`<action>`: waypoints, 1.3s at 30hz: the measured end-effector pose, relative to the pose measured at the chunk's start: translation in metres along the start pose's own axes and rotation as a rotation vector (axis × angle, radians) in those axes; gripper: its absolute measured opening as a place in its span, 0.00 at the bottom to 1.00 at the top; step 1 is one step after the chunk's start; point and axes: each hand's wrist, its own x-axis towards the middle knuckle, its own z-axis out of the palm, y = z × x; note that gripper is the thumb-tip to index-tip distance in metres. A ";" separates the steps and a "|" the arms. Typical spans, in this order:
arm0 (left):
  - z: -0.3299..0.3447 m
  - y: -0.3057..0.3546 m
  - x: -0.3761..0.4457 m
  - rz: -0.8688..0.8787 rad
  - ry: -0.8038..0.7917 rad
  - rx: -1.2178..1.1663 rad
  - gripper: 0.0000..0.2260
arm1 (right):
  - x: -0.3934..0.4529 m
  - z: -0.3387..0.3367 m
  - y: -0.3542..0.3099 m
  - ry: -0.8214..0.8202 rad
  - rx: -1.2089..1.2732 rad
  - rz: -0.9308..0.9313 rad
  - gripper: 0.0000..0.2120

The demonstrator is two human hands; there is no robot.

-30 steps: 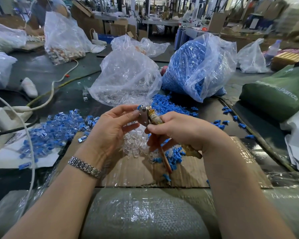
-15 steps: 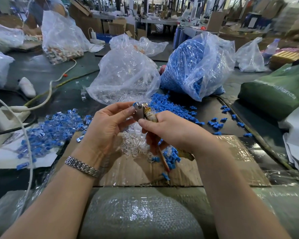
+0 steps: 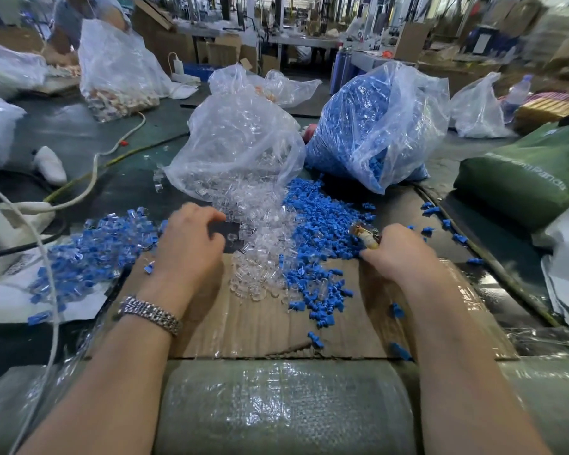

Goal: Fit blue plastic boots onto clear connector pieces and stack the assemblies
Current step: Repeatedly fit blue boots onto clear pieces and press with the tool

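Green bag (image 3: pixel 523 178): pale lettering, only "Panda" legible.

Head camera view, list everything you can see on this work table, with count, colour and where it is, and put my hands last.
Loose blue boots: heap, blue, centre right, spilling onto the cardboard.
Loose clear connectors: heap, clear, centre, between the hands.
Finished assemblies: pile, blue and clear, left.
Bag of clear connectors: one, clear, behind the centre heap.
Bag of blue boots: one, clear plastic, blue contents, back right.
Cardboard sheet: one, brown, under the heaps.
Green bag: one, right edge.
White cables: white, far left; count unclear.
Left hand: fingers curled at the clear heap; whether it holds a piece is hidden.
Right hand: grips a small tool at the blue heap.
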 end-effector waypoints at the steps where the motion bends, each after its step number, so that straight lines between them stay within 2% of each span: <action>1: 0.006 0.003 0.000 0.011 -0.062 0.007 0.13 | -0.001 0.001 -0.001 -0.011 -0.005 0.005 0.15; 3: 0.016 0.005 -0.001 0.014 -0.107 0.016 0.12 | -0.003 0.003 -0.005 -0.019 -0.026 0.008 0.19; 6: 0.022 0.004 -0.001 0.014 -0.052 0.010 0.06 | -0.005 0.004 -0.008 -0.011 -0.085 0.018 0.21; 8: 0.021 0.003 0.000 -0.012 -0.029 -0.004 0.03 | -0.005 0.005 -0.009 -0.021 -0.106 0.024 0.26; 12: 0.021 0.002 -0.001 -0.026 -0.034 -0.034 0.03 | -0.006 0.005 -0.011 0.014 -0.086 0.010 0.29; 13: 0.021 0.002 0.000 -0.026 -0.026 -0.065 0.05 | -0.006 0.004 -0.012 0.067 -0.058 -0.022 0.27; 15: 0.019 0.002 0.002 -0.036 -0.012 -0.127 0.07 | -0.007 0.002 -0.015 0.165 -0.005 -0.143 0.18; 17: 0.017 0.002 0.004 -0.051 -0.003 -0.156 0.09 | -0.007 0.003 -0.019 0.161 -0.021 -0.247 0.06; 18: 0.016 0.002 0.004 -0.067 0.003 -0.173 0.09 | -0.007 0.005 -0.020 0.129 -0.052 -0.271 0.05; 20: 0.013 0.004 0.005 -0.135 0.001 -0.302 0.06 | -0.007 0.010 -0.023 0.070 -0.102 -0.288 0.06; 25: 0.004 0.010 0.001 -0.346 -0.091 -0.924 0.02 | -0.007 0.015 -0.025 0.087 -0.200 -0.332 0.06; 28: 0.001 0.011 0.001 -0.392 -0.172 -1.152 0.05 | -0.009 0.017 -0.026 0.084 -0.233 -0.344 0.06; 32: -0.005 0.009 0.000 -0.476 -0.366 -1.493 0.14 | -0.009 0.014 -0.026 0.079 -0.156 -0.324 0.04; 35: -0.008 0.012 -0.001 -0.494 -0.445 -1.592 0.16 | -0.010 0.013 -0.026 0.061 -0.181 -0.343 0.05; 39: -0.008 0.018 -0.003 -0.491 -0.439 -1.552 0.16 | -0.011 0.014 -0.028 0.054 -0.254 -0.352 0.10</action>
